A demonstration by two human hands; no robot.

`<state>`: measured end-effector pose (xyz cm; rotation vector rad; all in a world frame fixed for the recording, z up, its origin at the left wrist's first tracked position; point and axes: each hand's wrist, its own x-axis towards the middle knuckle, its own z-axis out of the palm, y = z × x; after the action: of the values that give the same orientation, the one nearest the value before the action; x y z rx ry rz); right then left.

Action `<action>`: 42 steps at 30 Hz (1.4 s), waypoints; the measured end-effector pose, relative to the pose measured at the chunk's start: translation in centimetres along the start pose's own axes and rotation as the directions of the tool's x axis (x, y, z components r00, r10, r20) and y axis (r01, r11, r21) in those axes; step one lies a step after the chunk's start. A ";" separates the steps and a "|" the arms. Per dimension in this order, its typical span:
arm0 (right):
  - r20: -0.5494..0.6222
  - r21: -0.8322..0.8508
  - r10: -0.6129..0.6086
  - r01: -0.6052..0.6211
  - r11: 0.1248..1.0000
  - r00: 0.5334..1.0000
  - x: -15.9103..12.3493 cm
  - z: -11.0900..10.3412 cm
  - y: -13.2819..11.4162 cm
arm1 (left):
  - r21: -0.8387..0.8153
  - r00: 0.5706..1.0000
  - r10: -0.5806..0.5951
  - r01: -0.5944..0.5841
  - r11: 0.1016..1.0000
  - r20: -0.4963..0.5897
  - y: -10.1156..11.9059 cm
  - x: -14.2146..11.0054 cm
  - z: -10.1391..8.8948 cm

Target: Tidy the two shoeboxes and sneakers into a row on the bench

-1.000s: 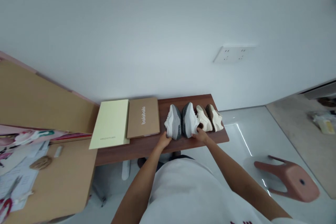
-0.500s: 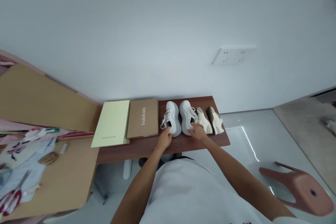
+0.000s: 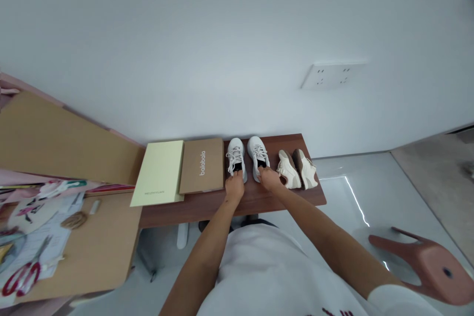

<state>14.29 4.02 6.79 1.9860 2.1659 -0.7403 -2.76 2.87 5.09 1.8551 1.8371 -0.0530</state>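
Two white lace-up sneakers stand side by side on a dark reddish-brown wooden bench (image 3: 255, 205), toes pointing away from me. My left hand (image 3: 234, 188) grips the heel of the left white sneaker (image 3: 236, 157). My right hand (image 3: 269, 179) has its fingers on the heel of the right white sneaker (image 3: 258, 152). To the right sit two cream sneakers with brown soles (image 3: 296, 170), tipped slightly. Left of the shoes lie a brown "balabala" box (image 3: 202, 165) and a pale yellow-green box (image 3: 157, 173).
A light wooden desk (image 3: 92, 252) at the lower left holds papers and red-handled scissors (image 3: 22, 278). A tan panel (image 3: 55, 138) leans above it. A pink stool (image 3: 433, 266) lies on the white floor at the right, below a white wall with a socket plate (image 3: 333, 76).
Both white sneakers have turned from showing their grey soles to standing upright, laces up and openings visible. My hands have moved with them and now sit at their heels.
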 end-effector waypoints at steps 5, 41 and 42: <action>0.018 -0.014 -0.017 0.017 1.000 1.000 0.7 0.3 -0.9 | 0.083 1.000 0.001 -0.003 0.997 0.022 -0.1 0.0 -0.2; -0.156 0.421 0.398 -0.304 0.855 0.904 -7.3 3.8 22.1 | -0.250 0.904 0.268 -0.189 0.950 0.333 14.0 1.2 10.6; -0.155 0.432 0.383 -0.286 0.855 0.910 -7.3 3.7 22.0 | -0.247 0.914 0.247 -0.170 0.954 0.323 13.9 1.3 10.6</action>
<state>35.51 -3.61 0.36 2.6985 1.7892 -0.9941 13.94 0.78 0.10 1.7490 1.3395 -0.0984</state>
